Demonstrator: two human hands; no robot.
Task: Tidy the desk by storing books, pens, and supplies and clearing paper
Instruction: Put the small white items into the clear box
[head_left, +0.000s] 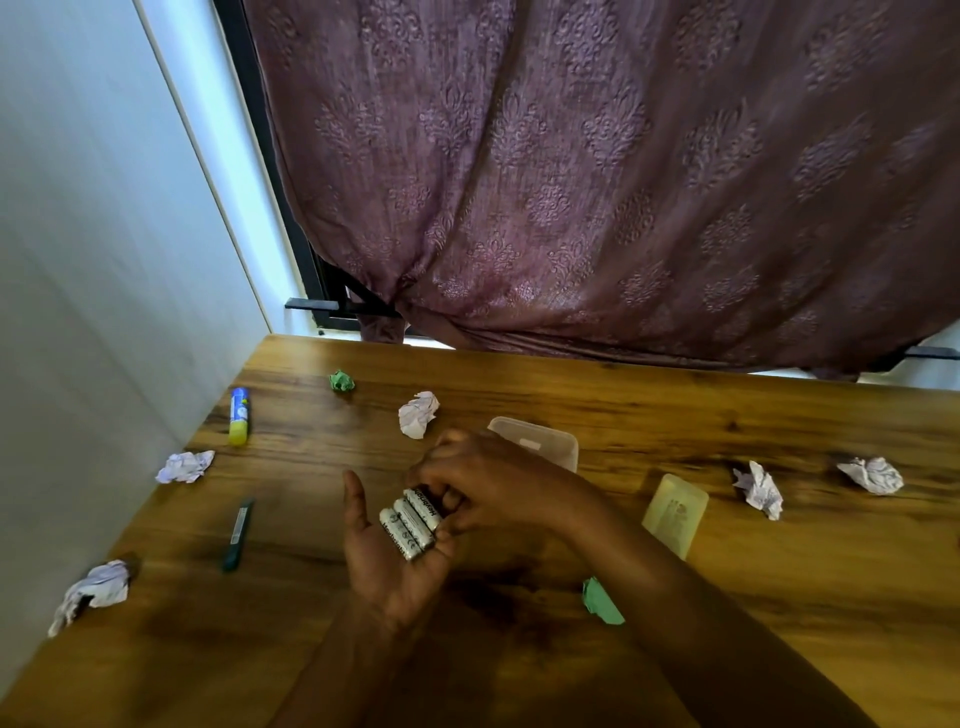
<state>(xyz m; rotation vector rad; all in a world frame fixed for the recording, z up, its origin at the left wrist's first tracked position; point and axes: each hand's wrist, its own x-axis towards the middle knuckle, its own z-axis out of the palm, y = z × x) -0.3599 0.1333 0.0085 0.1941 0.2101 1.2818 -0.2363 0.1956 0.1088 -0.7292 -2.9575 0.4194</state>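
Three batteries (413, 522) lie side by side on the upturned left hand (387, 566) — palm flat, thumb spread — above the desk (727, 597). The right hand (488, 486) pinches the topmost one with curled fingertips; a clear box (540, 441) sits just behind.

A mauve curtain (597, 171) with a pale damask pattern hangs in heavy folds, gathered low at its left side. A black window frame (258, 130) runs beside it, next to a plain white wall (93, 234).
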